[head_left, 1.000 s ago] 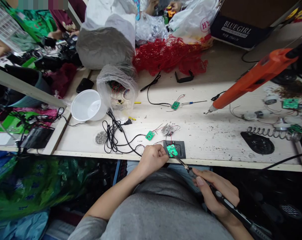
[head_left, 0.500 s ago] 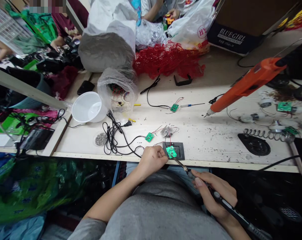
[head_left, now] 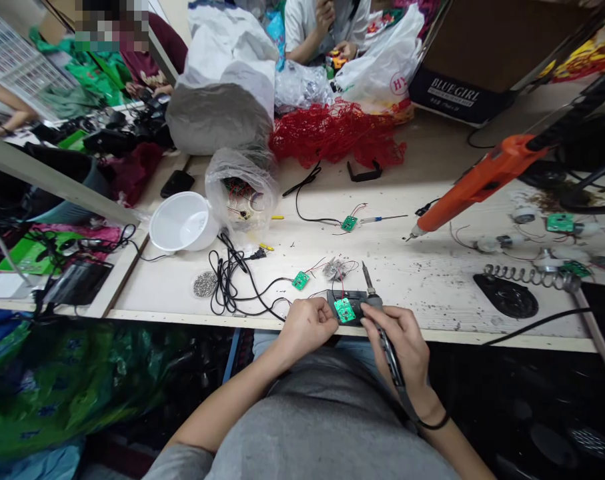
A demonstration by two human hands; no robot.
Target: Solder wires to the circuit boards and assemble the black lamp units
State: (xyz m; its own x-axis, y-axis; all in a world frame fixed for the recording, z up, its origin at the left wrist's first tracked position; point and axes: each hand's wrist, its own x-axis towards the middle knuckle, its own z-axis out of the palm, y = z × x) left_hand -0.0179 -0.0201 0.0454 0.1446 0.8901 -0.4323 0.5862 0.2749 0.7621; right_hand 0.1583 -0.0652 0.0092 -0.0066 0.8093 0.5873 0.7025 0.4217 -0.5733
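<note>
My right hand (head_left: 402, 347) is closed round the handle of a soldering iron (head_left: 368, 279), whose bare tip points up and away over the bench. Beside the fingertips of that hand lies a green circuit board (head_left: 344, 311), on top of a black plastic housing (head_left: 355, 297). At the board's left edge, my left hand (head_left: 309, 325) is pinched closed; what its fingers grip is hidden. A small motor with thin wires (head_left: 333, 269) rests just beyond the housing. To its left a second green board (head_left: 301, 280) is joined to a black cord (head_left: 227, 283).
A white bowl (head_left: 182, 223), a dish of tiny metal pieces (head_left: 204, 285) and a plastic bag (head_left: 239, 193) stand left. An orange electric screwdriver (head_left: 475, 187) hangs at right, near a coiled spring holder (head_left: 527, 275). Red netting (head_left: 337, 133) lies at the back. Other people sit across the bench.
My right hand has moved up and left, and the soldering iron's tip has swung from the board's near edge to pointing away beyond the housing. My left hand stays pinched by the board.
</note>
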